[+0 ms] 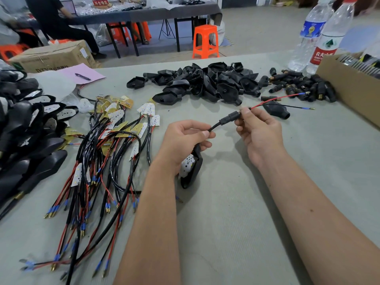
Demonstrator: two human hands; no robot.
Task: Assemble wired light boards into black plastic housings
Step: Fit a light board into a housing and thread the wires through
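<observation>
Black sleeved cable [214, 126] runs up-right from the left hand [185, 140], which grips a black plastic housing with white light board [190, 165]; right hand [258, 130] pinches the small black collar [230, 118], nearer the red wire [267, 103].

From here I can't see how the white dotted light board [187, 162] sits in the black plastic housing [194, 170] — my left hand [183, 140] covers their upper part. The pile of finished black housings [24, 138] runs off the left edge. The brown cardboard box [349, 87] at far right is cut off — its contents blur. The two clear water bottles [320, 36] lose their caps at the top.
</observation>
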